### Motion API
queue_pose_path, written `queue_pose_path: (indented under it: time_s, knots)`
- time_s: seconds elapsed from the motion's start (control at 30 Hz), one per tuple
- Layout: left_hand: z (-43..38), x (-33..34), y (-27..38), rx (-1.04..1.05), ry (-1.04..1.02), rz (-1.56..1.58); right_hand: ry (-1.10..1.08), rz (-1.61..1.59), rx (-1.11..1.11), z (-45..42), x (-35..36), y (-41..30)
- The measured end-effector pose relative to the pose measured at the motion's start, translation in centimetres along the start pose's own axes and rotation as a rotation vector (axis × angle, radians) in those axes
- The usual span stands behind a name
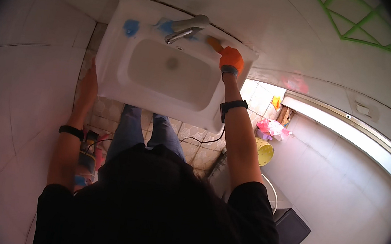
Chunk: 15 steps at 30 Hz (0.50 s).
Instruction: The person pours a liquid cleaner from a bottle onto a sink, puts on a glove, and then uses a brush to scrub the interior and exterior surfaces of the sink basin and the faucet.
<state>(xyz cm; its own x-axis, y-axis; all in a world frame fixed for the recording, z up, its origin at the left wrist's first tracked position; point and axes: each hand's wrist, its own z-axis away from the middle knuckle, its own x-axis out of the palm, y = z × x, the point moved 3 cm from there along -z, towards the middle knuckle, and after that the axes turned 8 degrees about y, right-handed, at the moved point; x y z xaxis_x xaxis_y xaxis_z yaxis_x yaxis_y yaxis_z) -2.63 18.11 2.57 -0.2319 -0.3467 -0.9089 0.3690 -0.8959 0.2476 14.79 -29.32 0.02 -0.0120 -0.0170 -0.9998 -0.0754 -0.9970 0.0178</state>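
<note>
A white ceramic washbasin (pixel 113 74) lies before me, with a chrome single-lever faucet (pixel 185 33) at its back rim. My right hand (pixel 231 61), in an orange glove with a grey cuff, is closed at the back right of the rim. From it a flat orange-brown piece (pixel 214 44) reaches toward the faucet; its exact kind is unclear. Two blue smears mark the back rim: one blue patch (pixel 130 28) at the left corner, another blue patch (pixel 164 25) beside the faucet. My bare left hand (pixel 89 87) rests along the basin's left outer side, fingers extended and partly hidden.
Tiled walls (pixel 20 73) stand close on the left and behind the basin. On the tiled floor (pixel 193 134) at right are a yellow basket (pixel 264 152) and a pink plastic bag (pixel 272 127). A dark cable (pixel 207 143) hangs below the basin. Red items (pixel 101 150) stand near my left arm.
</note>
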Motion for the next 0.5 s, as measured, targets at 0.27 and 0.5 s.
queue_pose_path:
  time_s: [0.27, 0.5]
  knots:
    - [-0.1, 1.0, -1.3, 0.078, 0.065, -0.023, -0.074, 0.007, -0.054, -0.1, -0.2, -2.4]
    - [0.0, 1.3, -1.7, 0.131, 0.113, 0.049, -0.037, -0.002, 0.157, 4.5, 0.7, -3.1]
